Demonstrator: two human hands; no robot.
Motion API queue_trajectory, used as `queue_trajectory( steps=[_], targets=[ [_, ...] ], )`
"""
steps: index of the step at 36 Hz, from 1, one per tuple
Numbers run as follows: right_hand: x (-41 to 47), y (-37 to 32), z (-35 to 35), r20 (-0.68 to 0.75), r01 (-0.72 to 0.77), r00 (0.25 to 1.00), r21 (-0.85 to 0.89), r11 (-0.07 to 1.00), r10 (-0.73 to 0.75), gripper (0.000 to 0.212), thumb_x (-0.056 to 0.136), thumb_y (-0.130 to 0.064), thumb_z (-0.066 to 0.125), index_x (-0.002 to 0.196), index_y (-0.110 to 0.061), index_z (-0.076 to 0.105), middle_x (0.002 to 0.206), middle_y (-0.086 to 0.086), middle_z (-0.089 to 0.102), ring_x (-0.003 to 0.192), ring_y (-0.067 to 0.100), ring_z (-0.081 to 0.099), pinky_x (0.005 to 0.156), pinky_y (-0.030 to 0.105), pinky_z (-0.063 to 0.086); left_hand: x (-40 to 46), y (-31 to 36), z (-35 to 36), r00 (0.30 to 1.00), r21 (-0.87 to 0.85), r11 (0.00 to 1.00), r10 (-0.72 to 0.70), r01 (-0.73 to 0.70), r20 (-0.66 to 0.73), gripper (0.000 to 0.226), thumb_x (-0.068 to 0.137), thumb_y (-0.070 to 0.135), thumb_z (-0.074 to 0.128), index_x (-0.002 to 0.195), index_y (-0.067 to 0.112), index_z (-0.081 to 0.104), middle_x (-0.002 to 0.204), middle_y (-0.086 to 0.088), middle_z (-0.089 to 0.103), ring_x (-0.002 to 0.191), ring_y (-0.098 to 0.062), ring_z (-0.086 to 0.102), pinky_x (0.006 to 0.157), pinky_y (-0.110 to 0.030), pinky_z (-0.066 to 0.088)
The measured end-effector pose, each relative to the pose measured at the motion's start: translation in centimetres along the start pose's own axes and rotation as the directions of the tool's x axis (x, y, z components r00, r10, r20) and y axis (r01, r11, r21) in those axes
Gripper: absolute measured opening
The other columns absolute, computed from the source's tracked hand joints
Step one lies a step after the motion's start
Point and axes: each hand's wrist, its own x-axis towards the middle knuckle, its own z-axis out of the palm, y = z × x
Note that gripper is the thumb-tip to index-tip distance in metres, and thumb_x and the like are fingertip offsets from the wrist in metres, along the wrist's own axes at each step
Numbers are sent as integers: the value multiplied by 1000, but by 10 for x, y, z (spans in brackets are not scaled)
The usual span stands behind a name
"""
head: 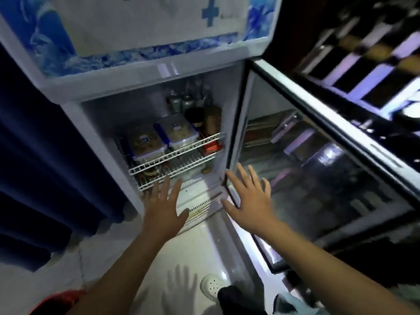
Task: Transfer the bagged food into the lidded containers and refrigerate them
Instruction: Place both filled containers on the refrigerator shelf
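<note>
Both forearms reach forward from the bottom of the view, bare, with nothing held. Left hand [164,206] is spread flat, fingers straight and apart, palm down, in front of the lower edge of the open fridge [106,92] compartment; its fingertips overlap the front of the lower wire shelf [177,172], though contact cannot be confirmed. Right hand [248,200] is likewise released, fingers splayed, placed at the hinge-side edge where the glass door [318,155] meets the cabinet; whether it touches the door frame cannot be told.

Door stands swung open to the right, its pane reflecting the room. Two lidded containers with blue clips sit side by side on the upper wire shelf [181,153]: the left container [145,143] holds dark contents, the right container [177,131] paler contents. Both lids are on. Bottles and jars [195,108] stand behind them, blurred. A red packet [211,147] lies at the shelf's right end.

Dark blue curtain [34,144] hangs left of the fridge. White perforated shoe [212,284] rests on the pale floor below.
</note>
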Motion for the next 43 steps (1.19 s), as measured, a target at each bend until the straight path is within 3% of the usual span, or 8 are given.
queue_trajectory(
  steps=[8,16,23,27,30,33,36,43],
  targets=[
    [-103,-19,-110,-271,-126,957,-49,991,108,72,89,-66,38,155,-42,25,168,-7,9,155,19,-1,121,57,4,-18,81,-29,954,-147,946,276,-291,-115,90,92,58,56,161,33,4,170,-1,-8,155,-31,-4,123,-52,3],
    [-173,21,-212,-467,-362,835,-65,930,292,56,88,-63,53,139,-40,54,155,1,43,148,25,27,115,54,21,-67,204,-50,849,-445,729,499,-520,-176,92,88,52,65,158,42,6,169,6,-4,155,-22,-4,123,-51,6],
    [-167,106,-255,-148,-493,787,435,754,600,51,92,-52,62,129,-17,67,140,7,60,122,22,59,97,33,45,-98,297,-42,827,-775,541,561,-325,45,93,90,47,69,159,41,6,169,11,-5,155,-23,-1,123,-51,17],
    [-163,117,-253,-166,-486,727,560,671,666,66,92,-60,56,119,0,65,121,27,62,107,42,61,87,43,52,-101,327,-39,815,-892,424,565,-155,127,92,90,43,72,158,42,10,168,11,5,154,-22,11,120,-51,26],
    [-162,111,-252,-185,-482,746,513,710,640,68,86,-72,52,105,-11,75,102,9,71,104,31,64,98,52,51,-102,330,-36,798,-926,362,586,-103,141,92,89,42,72,157,44,11,168,10,10,152,-17,18,114,-39,30],
    [-162,109,-250,-199,-478,759,478,737,621,100,63,-91,50,105,-2,73,100,22,70,82,25,65,88,48,54,-102,316,-31,791,-933,339,601,-120,116,91,89,44,73,155,51,11,167,15,12,151,-13,19,112,-35,29],
    [-162,105,-255,-100,-443,838,449,776,536,80,69,-89,52,90,-17,81,87,5,76,81,19,69,76,32,52,-100,291,-28,734,-919,358,667,-164,129,90,89,47,72,149,64,7,166,21,9,150,-8,17,118,-40,28],
    [-142,72,-263,250,-250,956,416,874,154,44,92,-63,54,113,-32,76,101,-12,77,104,2,68,102,29,45,-104,217,-31,699,-907,415,670,-72,251,89,85,49,76,149,62,16,160,26,27,147,-3,31,115,-41,40]
  ],
)
